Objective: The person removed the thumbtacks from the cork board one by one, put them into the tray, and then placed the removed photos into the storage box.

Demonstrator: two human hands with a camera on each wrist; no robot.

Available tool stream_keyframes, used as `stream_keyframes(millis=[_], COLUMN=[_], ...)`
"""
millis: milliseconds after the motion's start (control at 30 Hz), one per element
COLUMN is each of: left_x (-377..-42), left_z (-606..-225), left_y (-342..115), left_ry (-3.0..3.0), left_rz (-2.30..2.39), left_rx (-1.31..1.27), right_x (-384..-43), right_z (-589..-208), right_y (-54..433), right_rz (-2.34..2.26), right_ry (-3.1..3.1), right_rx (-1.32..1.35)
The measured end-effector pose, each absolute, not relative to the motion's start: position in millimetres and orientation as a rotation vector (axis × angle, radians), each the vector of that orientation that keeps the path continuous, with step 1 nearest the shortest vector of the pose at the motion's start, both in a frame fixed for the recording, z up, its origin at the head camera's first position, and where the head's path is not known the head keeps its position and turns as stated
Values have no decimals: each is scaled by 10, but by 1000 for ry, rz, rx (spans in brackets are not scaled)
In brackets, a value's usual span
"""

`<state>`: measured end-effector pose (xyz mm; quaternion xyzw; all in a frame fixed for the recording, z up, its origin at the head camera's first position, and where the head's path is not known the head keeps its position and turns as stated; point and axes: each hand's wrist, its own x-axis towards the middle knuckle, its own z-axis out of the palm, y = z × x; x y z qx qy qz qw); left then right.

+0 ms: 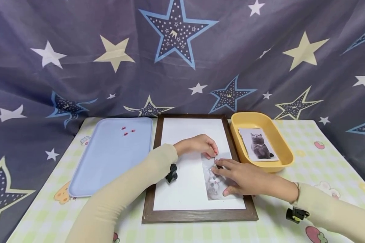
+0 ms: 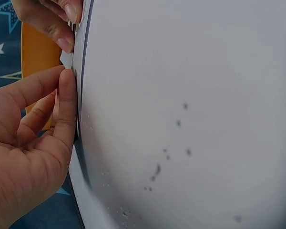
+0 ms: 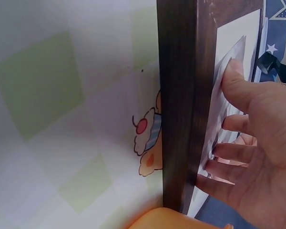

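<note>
A cat photo [image 1: 214, 190] lies on the right part of the white board [image 1: 177, 189], which has a dark brown frame [image 1: 200, 216]. My left hand [image 1: 199, 144] is at the photo's top edge and pinches a red push pin [image 1: 215, 153], mostly covered by the fingers. My right hand [image 1: 246, 177] rests on the photo from the right, fingers spread and nearly straight, fingertips close below the left hand. In the right wrist view, the thumb [image 3: 234, 71] and fingertips press along the photo's sheet [image 3: 219, 102].
To the left, a light blue tray [image 1: 109, 168] holds several red push pins [image 1: 125, 134]. A yellow bin [image 1: 284, 153] right of the board contains a grey cat photo [image 1: 258, 144] on top. Beneath everything is a checked tablecloth [image 1: 304, 165]; a star-patterned curtain [image 1: 200, 77] hangs behind.
</note>
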<state>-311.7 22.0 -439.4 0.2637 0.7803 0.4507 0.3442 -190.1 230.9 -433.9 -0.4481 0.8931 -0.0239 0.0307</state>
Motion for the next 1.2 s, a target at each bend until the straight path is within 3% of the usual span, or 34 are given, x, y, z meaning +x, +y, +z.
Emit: stream_keyframes(millis=[1200], left_x=[-3116], left_z=[-4377], left_y=[199], left_ry=[1958], left_rz=[1211], left_rx=[613], right_x=[-1899], right_z=[-4322], right_y=[2299], right_rz=[-59], right_ry=[2737], right_rx=[-1370])
